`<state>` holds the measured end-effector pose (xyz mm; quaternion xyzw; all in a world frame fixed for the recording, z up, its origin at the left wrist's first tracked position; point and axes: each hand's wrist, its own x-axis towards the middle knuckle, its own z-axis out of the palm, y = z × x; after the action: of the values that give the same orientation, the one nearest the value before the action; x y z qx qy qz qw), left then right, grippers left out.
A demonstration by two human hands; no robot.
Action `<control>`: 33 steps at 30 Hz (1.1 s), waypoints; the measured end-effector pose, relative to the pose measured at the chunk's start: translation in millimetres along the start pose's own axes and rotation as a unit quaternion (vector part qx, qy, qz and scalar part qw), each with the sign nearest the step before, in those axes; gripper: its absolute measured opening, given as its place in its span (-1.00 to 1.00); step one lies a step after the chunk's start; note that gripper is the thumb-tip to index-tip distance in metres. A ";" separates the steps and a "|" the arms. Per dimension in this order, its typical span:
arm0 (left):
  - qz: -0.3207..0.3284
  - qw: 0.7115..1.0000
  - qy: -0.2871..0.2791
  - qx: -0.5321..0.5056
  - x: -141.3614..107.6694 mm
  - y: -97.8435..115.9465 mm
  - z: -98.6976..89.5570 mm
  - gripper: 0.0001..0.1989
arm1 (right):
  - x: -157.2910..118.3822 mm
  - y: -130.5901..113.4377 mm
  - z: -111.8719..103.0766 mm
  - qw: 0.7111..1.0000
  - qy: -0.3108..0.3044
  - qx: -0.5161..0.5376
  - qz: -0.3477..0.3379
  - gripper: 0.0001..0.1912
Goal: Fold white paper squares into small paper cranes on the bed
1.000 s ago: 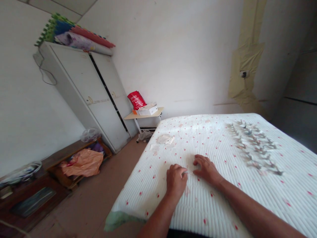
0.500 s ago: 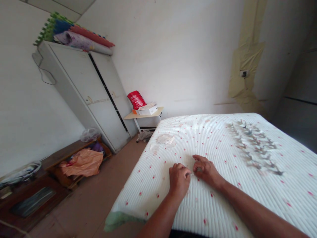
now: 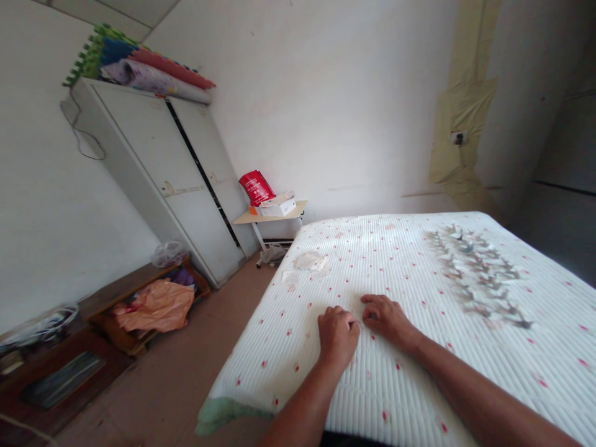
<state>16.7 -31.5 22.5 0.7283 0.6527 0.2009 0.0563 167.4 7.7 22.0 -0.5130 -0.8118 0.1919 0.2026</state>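
Over the near middle of the quilted white bedspread (image 3: 344,397), patterned with small red marks, my left hand (image 3: 338,335) is closed, thumb against curled fingers. Just to its right is my right hand (image 3: 388,320), its fingers bent inward and the index finger reaching out to the left. The fingertips almost meet; whatever they pinch is too small or hidden to make out. Farther right on the bed stand several rows of small grey-white folded figures (image 3: 479,273), like paper cranes, blurred. Thin pale paper pieces (image 3: 311,261) lie beyond my left hand.
At the far left corner of the bed, a small table (image 3: 298,210) bears a red bag (image 3: 256,187) and a white box (image 3: 278,207). A grey cabinet (image 3: 153,155) with rolled mats (image 3: 158,71) stands left. Lower left is a wooden cabinet (image 3: 93,304) with an orange bag (image 3: 156,305).
The fingers of my right hand have curled down and closed more. A small pale bit visible between the hands before is now hidden. My left hand has barely moved.
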 end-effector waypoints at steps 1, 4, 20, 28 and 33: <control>-0.001 1.000 0.003 0.010 0.3 0.5 0.7 -0.87 | 0.2 0.3 0.0 1.000 0.000 -0.003 -0.003 -0.81; -0.002 0.999 0.015 0.040 0.2 2.6 2.4 -0.87 | 0.4 0.9 -0.1 1.000 -0.001 -0.013 -0.010 -0.82; -0.001 0.999 0.017 0.041 -1.0 5.2 5.7 -0.94 | 3.8 -6.0 -0.6 0.999 -0.003 -0.034 0.017 -0.90; -0.009 0.999 0.020 -0.033 2.4 -1.4 5.6 -0.89 | 7.5 -11.9 0.5 0.998 0.022 -0.040 0.051 -0.95; -0.026 0.999 0.009 -0.039 4.3 -1.3 6.6 -0.87 | 13.3 -1.7 2.7 0.998 0.016 -0.015 0.066 -0.91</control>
<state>18.2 -26.0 17.0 0.7066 0.6633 0.2318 0.0841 159.5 18.9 22.3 -0.5715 -0.7755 0.1844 0.1949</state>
